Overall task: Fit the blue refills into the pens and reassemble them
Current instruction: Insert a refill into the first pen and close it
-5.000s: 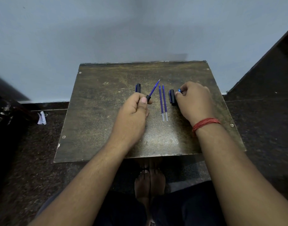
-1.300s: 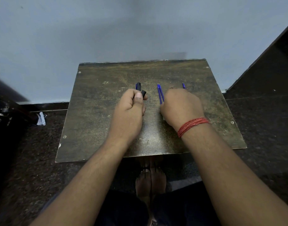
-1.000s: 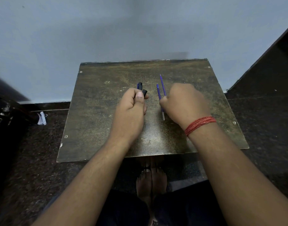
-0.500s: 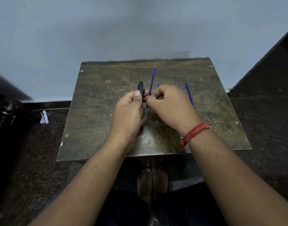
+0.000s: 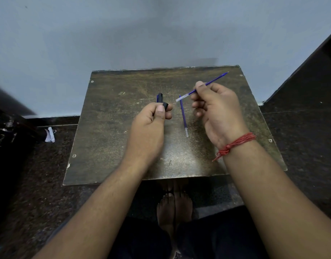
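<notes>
Two refills are in view: our right hand (image 5: 216,109) pinches one blue refill (image 5: 210,83) aimed at the pen barrel (image 5: 164,105) gripped in our left hand (image 5: 151,124); a second refill (image 5: 183,114) lies on the counter (image 5: 108,128). Nothing looks reassembled yet.

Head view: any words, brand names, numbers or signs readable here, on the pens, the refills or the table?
None can be read.
Refill pinched in the right hand: no print shows.
Refill on the table: no print shows.
Pen barrel gripped in the left hand: dark, no marking visible.
Second pen and table: no text.
</notes>
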`<state>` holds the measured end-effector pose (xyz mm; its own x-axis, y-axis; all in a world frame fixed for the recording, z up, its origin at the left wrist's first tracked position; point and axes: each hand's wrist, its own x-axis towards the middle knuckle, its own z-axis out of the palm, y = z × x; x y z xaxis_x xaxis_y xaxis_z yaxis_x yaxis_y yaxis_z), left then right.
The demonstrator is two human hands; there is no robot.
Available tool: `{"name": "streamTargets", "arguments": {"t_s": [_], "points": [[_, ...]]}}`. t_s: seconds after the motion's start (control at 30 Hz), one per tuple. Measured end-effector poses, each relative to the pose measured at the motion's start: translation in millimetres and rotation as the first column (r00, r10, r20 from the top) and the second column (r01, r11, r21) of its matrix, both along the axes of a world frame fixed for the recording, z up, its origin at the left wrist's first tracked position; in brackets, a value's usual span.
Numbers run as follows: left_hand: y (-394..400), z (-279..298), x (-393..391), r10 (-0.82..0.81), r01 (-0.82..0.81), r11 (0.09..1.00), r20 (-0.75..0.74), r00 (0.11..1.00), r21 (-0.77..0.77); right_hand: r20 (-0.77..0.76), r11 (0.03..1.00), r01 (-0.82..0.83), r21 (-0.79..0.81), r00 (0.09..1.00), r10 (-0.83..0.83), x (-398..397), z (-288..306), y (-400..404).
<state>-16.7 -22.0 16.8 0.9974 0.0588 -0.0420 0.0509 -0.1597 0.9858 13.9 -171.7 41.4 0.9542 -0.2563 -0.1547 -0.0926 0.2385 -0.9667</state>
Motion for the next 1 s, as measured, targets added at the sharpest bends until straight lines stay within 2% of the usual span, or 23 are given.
{"name": "streamTargets", "arguments": {"t_s": [0.13, 0.4, 0.57, 0.77, 1.0], "points": [[-1.2, 0.6, -1.8, -0.018, 0.017, 0.996, 0.013, 1.0, 0.084, 0.026, 1.0, 0.004, 0.015, 1.0, -0.004, 0.0, -0.8, 1.0], [1.1, 0.2, -2.2, -0.052, 0.051, 0.997, 0.011, 0.999, 0.057, 0.083, 0.946, -0.105, -0.305, 0.987, 0.136, -5.1, 0.4, 2.7], [1.1, 0.3, -1.0, -0.07, 0.069, 0.997, 0.008, 0.998, 0.014, 0.14, 0.975, 0.028, -0.22, 0.99, 0.003, -1.8, 4.5, -1.7], [-0.1, -0.9, -1.4, -0.088, 0.088, 0.996, 0.008, 0.996, 0.017, 0.105, 0.952, -0.09, -0.293, 0.987, 0.125, -3.3, -1.7, 2.6], [-0.1, 0.1, -0.8, -0.091, 0.091, 0.996, 0.017, 0.996, 0.008, 0.116, 0.97, -0.098, -0.222, 0.985, 0.126, -3.4, -1.6, 3.0]]}}
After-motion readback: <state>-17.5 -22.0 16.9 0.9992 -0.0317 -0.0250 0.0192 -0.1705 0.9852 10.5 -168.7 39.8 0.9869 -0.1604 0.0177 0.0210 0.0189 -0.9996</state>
